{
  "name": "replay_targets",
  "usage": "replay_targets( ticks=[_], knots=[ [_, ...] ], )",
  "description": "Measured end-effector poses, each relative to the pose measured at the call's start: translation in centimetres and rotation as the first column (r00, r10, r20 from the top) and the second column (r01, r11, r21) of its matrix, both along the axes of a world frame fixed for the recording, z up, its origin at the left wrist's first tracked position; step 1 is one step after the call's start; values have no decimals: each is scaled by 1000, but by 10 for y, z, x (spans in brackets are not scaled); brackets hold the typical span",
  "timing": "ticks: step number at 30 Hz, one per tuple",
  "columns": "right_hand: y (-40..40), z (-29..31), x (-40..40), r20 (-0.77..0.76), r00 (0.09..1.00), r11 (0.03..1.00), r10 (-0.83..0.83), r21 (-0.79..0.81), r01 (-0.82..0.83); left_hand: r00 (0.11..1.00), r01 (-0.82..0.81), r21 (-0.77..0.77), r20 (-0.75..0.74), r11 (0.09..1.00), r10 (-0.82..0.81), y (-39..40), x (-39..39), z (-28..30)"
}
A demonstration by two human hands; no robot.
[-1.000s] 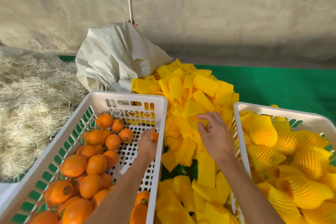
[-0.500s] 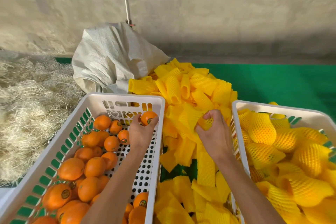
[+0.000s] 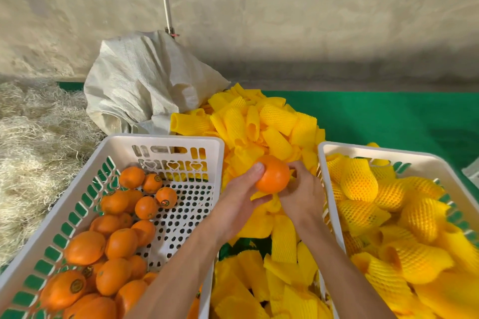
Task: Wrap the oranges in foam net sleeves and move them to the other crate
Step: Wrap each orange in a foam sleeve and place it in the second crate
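A round, smooth-skinned bare orange (image 3: 272, 174) is held up between the two crates, above the loose heap of yellow foam net sleeves (image 3: 259, 127). The left hand (image 3: 239, 198) is curled round its near side, thumb on top. The right hand (image 3: 302, 195) is closed against the fruit's right and lower side, and a yellow foam net sleeve (image 3: 269, 203) appears to be pinched under it; how far the mouth has been opened cannot be told, since the fingers hide it.

The step in hand is judged to be the sleeving of this orange. It would be done well if the sleeve's mouth were stretched wide first, the fruit pushed in squarely, and the net drawn evenly until the skin is covered, with surplus left at both ends. The foam should be pulled gently, as the thin mesh is likely to tear if snagged.

The sleeves are soft, ribbed, open-ended tubes, flattened when empty. The remaining unwrapped oranges (image 3: 121, 243), glossy and mostly stickered, lie in the white perforated plastic crate on the left (image 3: 166, 140). Wrapped oranges (image 3: 359, 180), bulging in stretched netting, fill the matching white crate on the right (image 3: 375, 149).
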State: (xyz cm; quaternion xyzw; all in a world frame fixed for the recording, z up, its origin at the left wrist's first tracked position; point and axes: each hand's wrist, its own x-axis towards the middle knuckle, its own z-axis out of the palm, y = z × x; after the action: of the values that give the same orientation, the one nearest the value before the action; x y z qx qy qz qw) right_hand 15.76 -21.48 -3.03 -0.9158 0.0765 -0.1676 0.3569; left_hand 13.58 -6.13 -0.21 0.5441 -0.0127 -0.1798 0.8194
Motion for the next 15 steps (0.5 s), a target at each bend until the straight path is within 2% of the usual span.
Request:
replay_targets(
  ticks=[3, 7, 12, 15],
  knots=[
    [-2, 0, -1, -45, 998, 999, 39, 13, -38, 998, 56, 55, -3, 997, -56, -2, -1, -4],
    [1, 2, -1, -78, 993, 994, 93, 71, -87, 996, 81, -12, -23, 997, -81, 2, 1, -7],
    [8, 2, 1, -110, 968, 954, 226, 227, -197, 998, 39, -68, -39, 997, -41, 8, 5, -11],
    [6, 2, 1, -75, 983, 970, 168, 189, -152, 999, 5, -119, -47, 993, -11, 9, 5, -12]
  ],
)
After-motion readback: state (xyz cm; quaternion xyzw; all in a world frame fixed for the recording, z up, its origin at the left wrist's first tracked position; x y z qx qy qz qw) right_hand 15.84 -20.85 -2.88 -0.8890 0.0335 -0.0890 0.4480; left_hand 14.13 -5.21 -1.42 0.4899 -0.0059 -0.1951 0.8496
